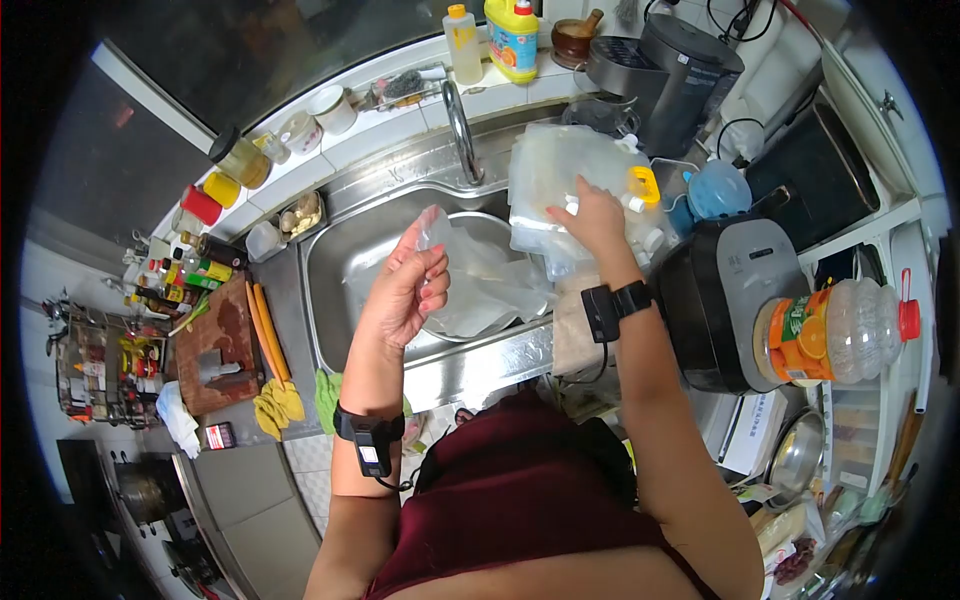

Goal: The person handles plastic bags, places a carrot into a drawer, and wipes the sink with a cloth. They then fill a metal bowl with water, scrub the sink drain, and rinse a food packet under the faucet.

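My left hand [405, 285] is closed, pinching the upper corner of a clear plastic bag [470, 285]. The limp bag hangs over the steel sink [335, 235] and overlaps a round basin [485, 220] in it. To the right of the sink lies a pile of flat translucent plastic bags [540, 180] with white caps and a yellow ring-shaped piece [643, 185]. My right hand [597, 215] is over this pile with its fingers spread, the fingertips right at the top bag. Both wrists wear black straps with small devices.
The faucet [460, 130] rises behind the sink. Bottles and jars line the window ledge. On the left are a cutting board [215, 345] with a cleaver [215, 367] and two carrots [265, 330]. A black appliance [725, 300] and a large orange-labelled bottle [835, 330] stand close on the right.
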`<state>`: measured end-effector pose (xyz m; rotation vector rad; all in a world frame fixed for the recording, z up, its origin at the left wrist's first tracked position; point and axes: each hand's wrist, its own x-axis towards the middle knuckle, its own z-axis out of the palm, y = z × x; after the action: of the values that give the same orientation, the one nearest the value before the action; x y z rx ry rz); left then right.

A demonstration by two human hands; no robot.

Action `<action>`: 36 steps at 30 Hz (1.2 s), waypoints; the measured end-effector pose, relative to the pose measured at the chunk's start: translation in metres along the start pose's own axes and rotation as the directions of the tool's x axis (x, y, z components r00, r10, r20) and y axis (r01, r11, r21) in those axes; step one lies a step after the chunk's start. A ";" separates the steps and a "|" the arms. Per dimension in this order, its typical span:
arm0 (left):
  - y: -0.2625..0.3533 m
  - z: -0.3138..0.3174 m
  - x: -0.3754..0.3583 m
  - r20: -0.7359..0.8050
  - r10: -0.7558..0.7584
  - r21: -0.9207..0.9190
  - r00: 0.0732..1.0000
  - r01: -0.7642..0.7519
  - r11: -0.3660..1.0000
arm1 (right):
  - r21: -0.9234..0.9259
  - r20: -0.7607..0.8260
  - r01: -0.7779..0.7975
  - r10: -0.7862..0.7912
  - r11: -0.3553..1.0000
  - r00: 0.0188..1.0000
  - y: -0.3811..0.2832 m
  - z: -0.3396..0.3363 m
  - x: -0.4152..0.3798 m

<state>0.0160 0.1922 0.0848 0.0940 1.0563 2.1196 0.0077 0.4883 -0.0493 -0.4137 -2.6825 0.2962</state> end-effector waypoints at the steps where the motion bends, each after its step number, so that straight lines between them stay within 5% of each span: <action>1: 0.000 0.000 0.000 0.002 -0.001 0.001 1.000 0.001 1.000 | -0.002 0.109 -0.038 0.038 0.999 0.993 -0.002 -0.004 0.004; 3: 0.000 -0.001 -0.001 0.002 0.003 0.009 1.000 -0.003 1.000 | -0.017 0.323 -0.110 0.110 0.994 0.940 -0.011 -0.018 0.012; 6: 0.001 -0.002 -0.005 -0.008 0.011 0.013 1.000 -0.011 1.000 | -0.169 0.318 -0.028 0.081 0.985 0.945 -0.008 -0.011 0.017; 12: 0.004 -0.010 -0.009 -0.038 0.030 0.031 0.999 -0.029 0.999 | -0.200 0.146 -0.184 0.215 0.962 0.966 -0.003 -0.022 0.014; 15: 0.007 -0.010 -0.012 -0.071 0.045 0.039 0.996 -0.042 0.998 | -0.093 -0.125 -0.150 0.138 0.984 0.982 -0.006 -0.049 -0.001; 18: 0.010 -0.016 -0.014 -0.074 0.054 0.033 0.996 -0.052 0.998 | 0.110 -0.137 -0.246 0.259 0.963 0.956 -0.017 -0.093 -0.017; 21: 0.012 -0.023 -0.014 -0.075 0.057 0.024 0.996 -0.055 0.998 | 0.323 -0.297 -0.146 0.246 0.935 0.923 -0.012 -0.108 -0.035; 24: 0.016 -0.029 -0.017 -0.056 0.044 0.003 0.997 -0.044 0.999 | 0.729 -0.220 -0.009 0.247 0.685 0.944 -0.019 -0.123 -0.058; 26: 0.020 -0.033 -0.019 -0.042 0.037 -0.010 0.998 -0.037 0.999 | 0.919 -0.085 0.010 0.174 0.394 0.981 -0.023 -0.124 -0.078; 27: 0.022 -0.034 -0.020 -0.040 0.034 -0.013 0.999 -0.035 0.999 | 0.974 -0.030 0.002 0.120 0.228 0.992 -0.025 -0.123 -0.086; 30: 0.028 -0.035 -0.022 -0.048 0.047 -0.002 0.998 -0.047 0.999 | 0.986 0.159 -0.159 0.013 0.047 0.987 -0.021 -0.097 -0.112; 33: 0.032 -0.035 -0.025 -0.040 0.050 0.014 0.998 -0.049 0.999 | 0.973 0.217 -0.200 -0.172 0.112 0.961 -0.023 -0.070 -0.124; 36: 0.035 -0.032 -0.027 -0.024 0.053 0.032 0.998 -0.052 0.998 | 0.880 0.371 -0.273 -0.203 0.389 0.906 -0.042 -0.066 -0.124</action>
<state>0.0027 0.1405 0.0950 0.1121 1.1130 2.1568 0.1336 0.4179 -0.0243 -0.0148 -2.3222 2.0055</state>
